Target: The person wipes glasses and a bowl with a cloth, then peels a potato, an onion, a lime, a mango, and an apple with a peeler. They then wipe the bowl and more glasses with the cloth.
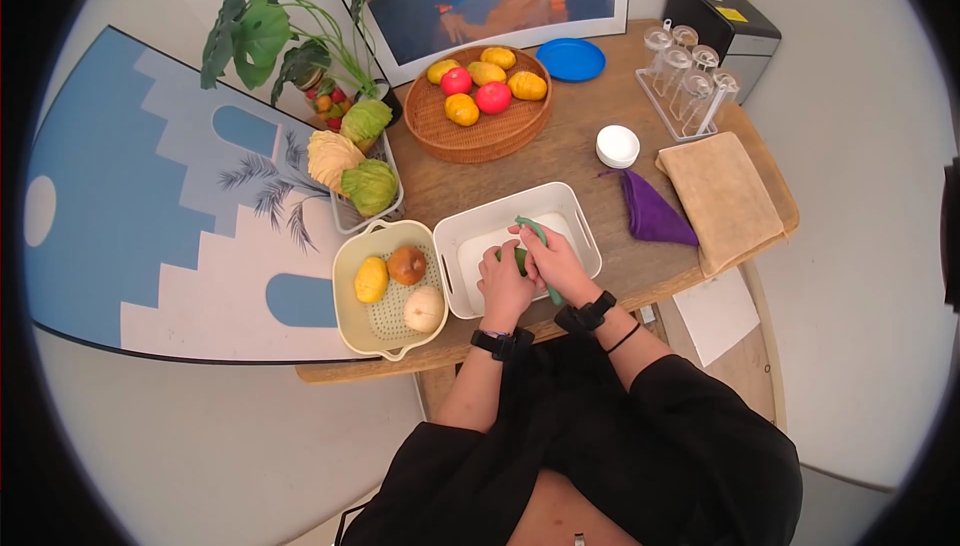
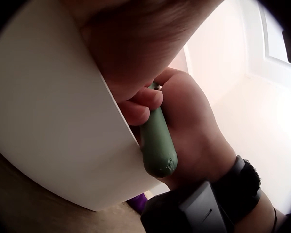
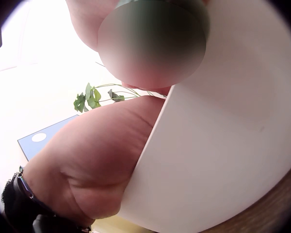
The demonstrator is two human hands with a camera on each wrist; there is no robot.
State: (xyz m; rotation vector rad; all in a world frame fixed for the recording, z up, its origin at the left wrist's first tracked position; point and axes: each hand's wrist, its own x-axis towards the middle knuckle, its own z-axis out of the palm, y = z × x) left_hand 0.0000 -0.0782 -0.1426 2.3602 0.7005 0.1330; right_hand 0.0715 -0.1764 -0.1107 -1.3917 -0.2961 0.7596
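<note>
Over the white basin (image 1: pixel 462 281), my left hand (image 1: pixel 505 281) holds a dark green vegetable or fruit (image 1: pixel 521 257), mostly covered by fingers. My right hand (image 1: pixel 557 264) grips a slim green-handled tool (image 1: pixel 555 295) beside it. The tool's green far end points up and away past the fingers in the head view. In the left wrist view the rounded handle end (image 2: pixel 159 150) sticks out below the curled right fingers (image 2: pixel 149 98), near the basin's rim. A blurred green shape (image 3: pixel 153 41) fills the top of the right wrist view.
Left of the basin, a pale yellow colander basket (image 1: pixel 345 321) holds a lemon-yellow item, a brown one and a cream one. Behind stand a grey basket (image 1: pixel 393 201) of leafy vegetables and a wicker tray (image 1: pixel 470 151). At right lie a purple cloth (image 1: pixel 655 211), white bowls (image 1: pixel 618 146) and a tan cloth (image 1: pixel 722 201).
</note>
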